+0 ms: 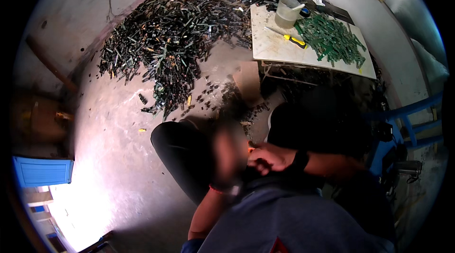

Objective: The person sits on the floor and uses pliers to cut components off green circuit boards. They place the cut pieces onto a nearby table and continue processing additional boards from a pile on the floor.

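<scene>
My left hand (227,153) is held up over my lap, so blurred that its fingers and anything in them cannot be made out. A red cord bracelet (216,189) and a wristwatch (234,189) circle that wrist. Just to its right, my right hand (271,159) has curled fingers around a small orange object (251,147), of which only a bit shows. A black band (300,160) is on the right wrist. Beyond my hands, small dark scraps (254,111) lie on the floor between my legs, beside a flat piece of cardboard (250,82).
A large heap of dark electronic scrap strips (170,39) spreads along the wall. On a low white-topped table (265,48) are green circuit boards (330,39), a yellow-black screwdriver (295,41) and a translucent plastic cup (285,18). A blue chair (408,125) stands at right.
</scene>
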Motion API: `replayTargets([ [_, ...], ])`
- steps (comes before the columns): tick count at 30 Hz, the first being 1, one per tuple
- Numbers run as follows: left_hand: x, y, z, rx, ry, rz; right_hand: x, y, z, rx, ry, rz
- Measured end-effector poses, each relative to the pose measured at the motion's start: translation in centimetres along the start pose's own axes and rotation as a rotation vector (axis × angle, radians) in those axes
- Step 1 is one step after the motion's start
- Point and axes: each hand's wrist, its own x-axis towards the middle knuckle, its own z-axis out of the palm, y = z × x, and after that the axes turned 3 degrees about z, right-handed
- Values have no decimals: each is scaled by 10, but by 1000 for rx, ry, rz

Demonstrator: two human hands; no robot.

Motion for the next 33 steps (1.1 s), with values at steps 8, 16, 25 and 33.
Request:
replayTargets([
  [8,-11,20,13,-35,165,-175,5,7,-27,-1107,567,-434],
  [16,7,-8,0,-40,-19,-118,-4,-13,-15,-735,294,-174],
  [25,1,2,-3,-68,-7,-115,8,4,-14,-810,364,-450],
  [33,8,-5,-1,-1,15,-82,8,-7,-19,-382,182,-73],
])
